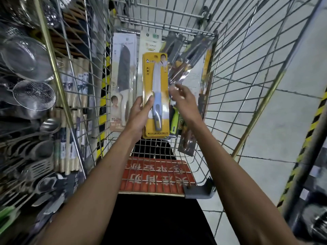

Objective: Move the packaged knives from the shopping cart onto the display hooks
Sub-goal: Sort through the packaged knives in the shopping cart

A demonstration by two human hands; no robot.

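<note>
Pale tiled floor [276, 106] open at your right; wire shopping cart [235, 71] walls hem both sides. Your left hand [139, 114] grips yellow carded knife pack [156, 82], white blade, blue-grey handle, upright above cart. Your right hand [184, 101] open, empty, just beside pack.

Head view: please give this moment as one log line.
left hand: holds yellow knife pack | right hand: open, beside pack | cart: more packs inside

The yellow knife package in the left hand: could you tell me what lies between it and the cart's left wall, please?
In the head view, a pale knife package with a dark blade stands between the yellow knife package, gripped by the left hand, and the cart's left wall.
</note>
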